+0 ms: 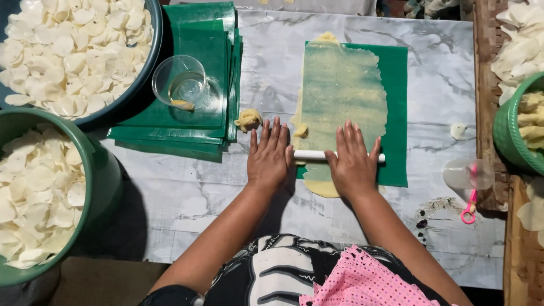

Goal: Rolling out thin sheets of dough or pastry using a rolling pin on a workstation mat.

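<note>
A thin sheet of pale yellow dough (340,90) is spread over a green plastic sheet (396,113) on the marble table (272,73). A white rolling pin (313,154) lies across the sheet's near end. My left hand (269,158) and my right hand (352,161) press flat on the pin, fingers stretched out and pointing away from me. A small lump of dough (248,119) sits on the table just left of the sheet, beyond my left hand.
A stack of green plastic sheets (198,73) lies at the back left with a clear cup of oil (181,82) on it. Two big basins (102,170) (152,51) of white chips stand at the left. At the right are a green bowl (504,136), a clear cup (467,173) and a pink tool (469,209).
</note>
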